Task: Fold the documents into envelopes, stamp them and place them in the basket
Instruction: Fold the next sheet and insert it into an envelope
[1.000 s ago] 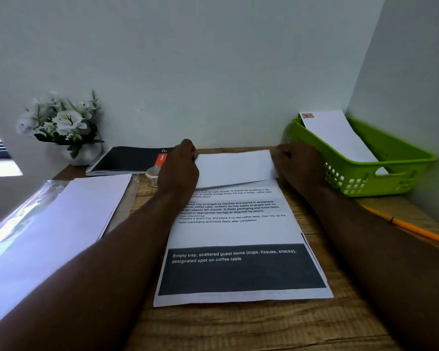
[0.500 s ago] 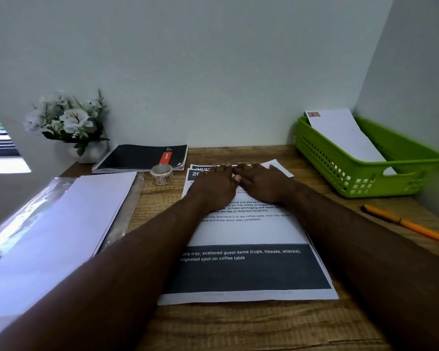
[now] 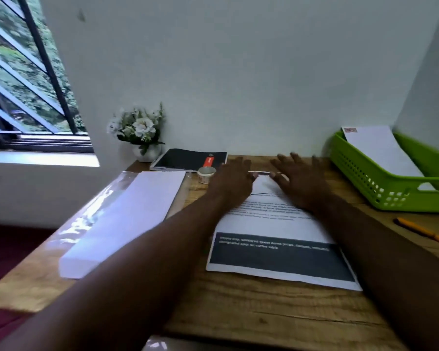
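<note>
A printed document (image 3: pixel 276 234) with a dark band near its front edge lies on the wooden desk (image 3: pixel 264 312). My left hand (image 3: pixel 232 182) and my right hand (image 3: pixel 299 181) rest flat on its far end, fingers spread, thumbs close together. A folded flap of the paper shows between the hands. A green basket (image 3: pixel 380 188) stands at the right with a stamped white envelope (image 3: pixel 380 150) leaning inside it. A stack of white envelopes (image 3: pixel 127 219) in clear wrap lies at the left.
A small roll of tape (image 3: pixel 206 174) sits beside my left hand. A black notebook (image 3: pixel 188 160) and a pot of white flowers (image 3: pixel 140 133) stand at the back by the wall. An orange pencil (image 3: pixel 423 231) lies at the right. A window (image 3: pixel 23 79) is at the left.
The far end of the sheet was folded toward me, then both hands came together and pressed it flat. The hands have since spread and slid a little farther away; my head turned left.
</note>
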Motion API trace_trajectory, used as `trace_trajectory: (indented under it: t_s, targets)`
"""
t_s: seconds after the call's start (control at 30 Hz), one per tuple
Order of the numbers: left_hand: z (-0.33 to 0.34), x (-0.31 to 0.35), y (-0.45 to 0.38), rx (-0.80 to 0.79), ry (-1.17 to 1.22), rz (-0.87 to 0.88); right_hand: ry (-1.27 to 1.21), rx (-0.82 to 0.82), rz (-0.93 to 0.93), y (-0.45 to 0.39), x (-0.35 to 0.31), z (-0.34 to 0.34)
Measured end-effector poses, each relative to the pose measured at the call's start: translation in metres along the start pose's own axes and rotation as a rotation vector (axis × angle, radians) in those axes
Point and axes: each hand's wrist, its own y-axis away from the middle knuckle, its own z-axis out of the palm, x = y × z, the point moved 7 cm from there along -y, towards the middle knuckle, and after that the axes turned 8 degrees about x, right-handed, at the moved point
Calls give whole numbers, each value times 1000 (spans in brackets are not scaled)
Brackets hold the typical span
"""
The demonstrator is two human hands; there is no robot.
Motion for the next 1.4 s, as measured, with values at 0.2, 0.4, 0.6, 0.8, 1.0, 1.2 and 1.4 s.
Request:
trace_trajectory:
  t_s: [0.2, 0.4, 0.6, 0.8, 1.0, 1.2, 1.4]
  targets:
    - [-73, -91, 47, 127, -220, -261, -390, 138, -272, 13, -99, -53]
    - [-69, -154, 73, -119, -278, -460, -416, -141, -466, 43, -173, -22]
    - [-78, -150, 74, -105, -255, -451, -576, -268, -292, 46, -164, -8]
    - [-124, -119, 60, 7, -185, -395, -831, -94, -134, 38, -150, -29]
    - [-224, -48, 26, 556, 175, -232, -1610, -196, 210, 25, -126, -43]
    - [-134, -41, 6, 629, 880, -505, -1820, 15, 509, 13, -73, -47]
    - [-23, -45, 20, 417, 1284, -781, -1568, 104, 581, 11, -47, -24]
